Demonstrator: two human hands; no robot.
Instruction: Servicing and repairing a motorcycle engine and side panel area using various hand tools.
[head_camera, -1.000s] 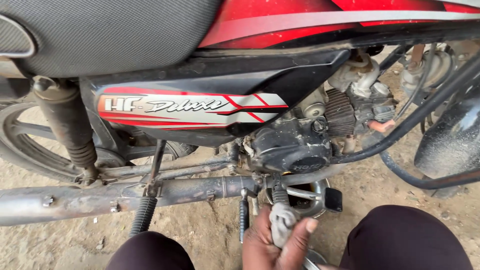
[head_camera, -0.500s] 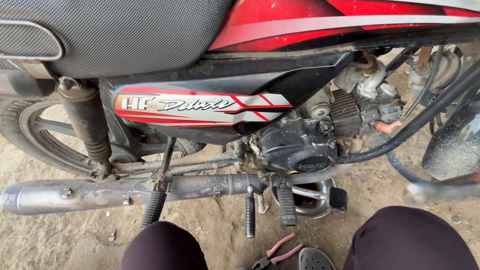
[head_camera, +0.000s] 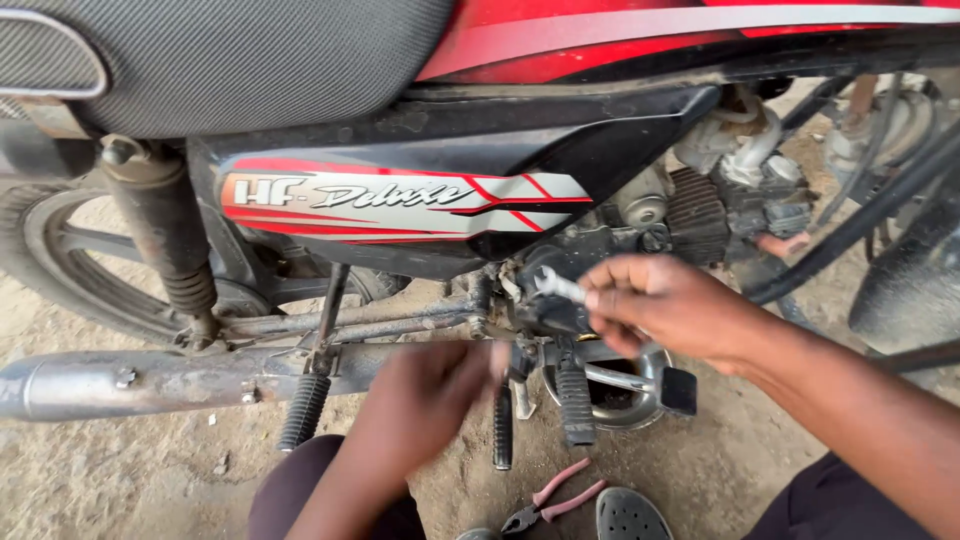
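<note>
A red and black motorcycle stands side-on, its black side panel (head_camera: 400, 190) and dark engine casing (head_camera: 590, 260) in the middle of the head view. My right hand (head_camera: 670, 305) is in front of the casing and grips a small silver spanner (head_camera: 556, 285) that points left toward the frame. My left hand (head_camera: 430, 395), blurred, reaches up to the frame by the footrest bracket (head_camera: 520, 360); whether it holds anything cannot be told. Below hang a rubber footrest (head_camera: 574, 405) and a brake pedal (head_camera: 678, 390).
The grey exhaust pipe (head_camera: 150, 380) runs along the left, with the rear wheel (head_camera: 90, 270) and shock absorber (head_camera: 165, 240) behind it. Red-handled pliers (head_camera: 555, 497) and a dark sandal (head_camera: 625, 515) lie on the dirt ground between my knees. Black hoses (head_camera: 860, 225) cross at right.
Half a second ago no hands were in view. Both hands have come up to the engine area, the right one now holding a spanner. The camera has shifted right and closer.
</note>
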